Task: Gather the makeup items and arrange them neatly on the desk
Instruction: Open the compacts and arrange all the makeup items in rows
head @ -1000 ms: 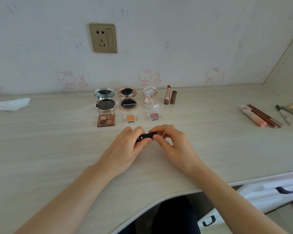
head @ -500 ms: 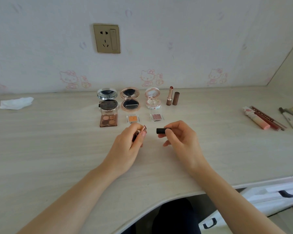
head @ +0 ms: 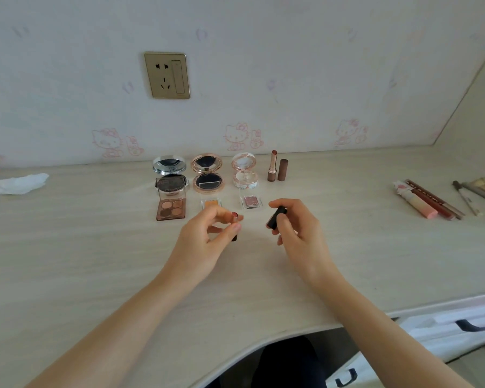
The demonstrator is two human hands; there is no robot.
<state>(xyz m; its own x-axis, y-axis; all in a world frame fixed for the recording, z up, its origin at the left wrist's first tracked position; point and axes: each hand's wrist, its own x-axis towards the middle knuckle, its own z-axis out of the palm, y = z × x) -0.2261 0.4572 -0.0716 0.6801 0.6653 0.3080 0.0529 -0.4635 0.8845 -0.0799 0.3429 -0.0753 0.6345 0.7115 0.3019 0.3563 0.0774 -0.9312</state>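
Observation:
My left hand pinches an uncapped dark lipstick, held upright with its red tip showing. A little to the right, my right hand grips its black cap, apart from the tube. Behind my hands, near the wall, stands a tidy row: a silver compact, a rose-gold compact, a white compact, and an open brown lipstick beside its cap. In front of the row lie a four-pan eyeshadow palette, an orange single shadow and a pink single shadow.
Several tubes and pencils lie loosely at the desk's right side, with brushes further right. A crumpled white tissue sits at the far left. A wall socket is above the row. White drawers stand below the desk's right edge.
Both hands held the closed lipstick together a second ago. My right hand has pulled the cap off to the right, and my left hand has turned the tube upright.

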